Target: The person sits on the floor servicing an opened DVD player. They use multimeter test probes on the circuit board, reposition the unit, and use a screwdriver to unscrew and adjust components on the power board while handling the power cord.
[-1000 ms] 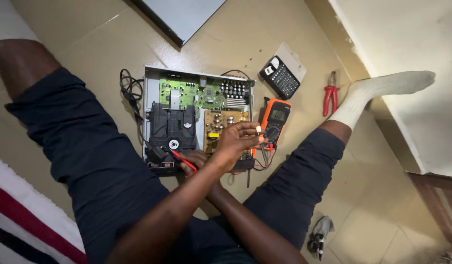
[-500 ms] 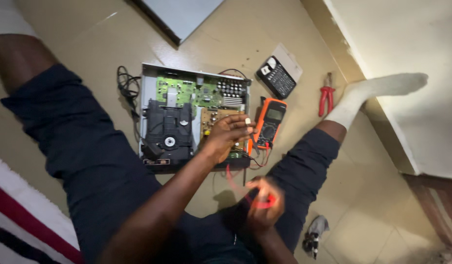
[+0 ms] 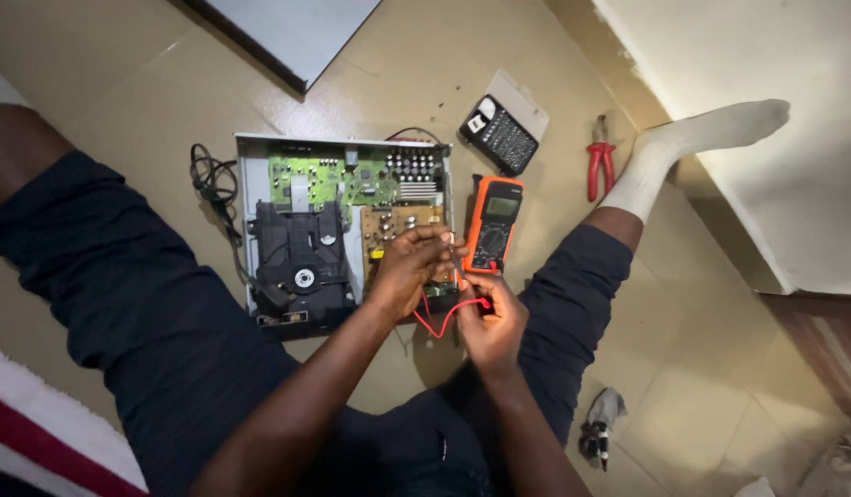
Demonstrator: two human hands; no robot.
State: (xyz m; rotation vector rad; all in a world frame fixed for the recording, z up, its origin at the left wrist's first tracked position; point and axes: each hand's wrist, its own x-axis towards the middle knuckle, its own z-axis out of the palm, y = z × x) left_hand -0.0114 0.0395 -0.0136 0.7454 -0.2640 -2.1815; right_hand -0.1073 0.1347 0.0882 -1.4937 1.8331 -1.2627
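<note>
Head view: hands meet over an opened player

Head camera looks down between spread legs. The left hand (image 3: 412,267) curls its fingers over the brown board in the open player chassis (image 3: 345,230), hiding what it pinches. The right hand (image 3: 490,317) closes around a red test lead (image 3: 444,317); its tip is hard to make out. An orange multimeter (image 3: 493,225) lies just beside the chassis. Red pliers (image 3: 600,166) rest on the beige tiled floor (image 3: 720,405).
</note>
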